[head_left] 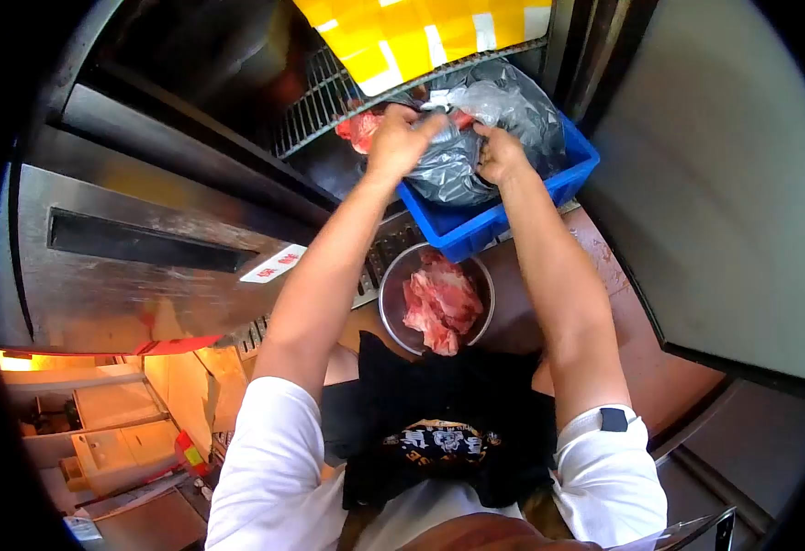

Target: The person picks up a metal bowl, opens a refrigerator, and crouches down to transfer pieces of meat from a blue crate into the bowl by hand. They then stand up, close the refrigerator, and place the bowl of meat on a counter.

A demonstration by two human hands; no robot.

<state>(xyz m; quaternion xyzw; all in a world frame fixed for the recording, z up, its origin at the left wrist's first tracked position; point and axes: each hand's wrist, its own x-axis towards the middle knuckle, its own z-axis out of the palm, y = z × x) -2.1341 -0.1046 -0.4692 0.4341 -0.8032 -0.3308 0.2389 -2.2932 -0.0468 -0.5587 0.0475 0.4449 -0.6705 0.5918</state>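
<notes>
Both hands reach into a blue crate (pixel 458 241) that juts from a fridge compartment. A grey plastic bag (pixel 448 170) lies crumpled in the crate, with clear plastic on top. My left hand (pixel 401 145) is at the bag's left side, its fingers closed on the plastic. My right hand (pixel 502 154) pinches the bag's edge on the right. Red meat (pixel 359 131) shows just left of my left hand, and a little more red shows between the hands. Below the crate, a round metal bowl (pixel 387 317) holds raw meat (pixel 441 298).
A wire shelf (pixel 315 115) with a yellow and white package (pixel 430 37) is above the crate. An open door (pixel 724 184) stands at the right. A steel door or drawer front (pixel 145 266) is at the left. Cardboard boxes (pixel 118 404) lie at the lower left.
</notes>
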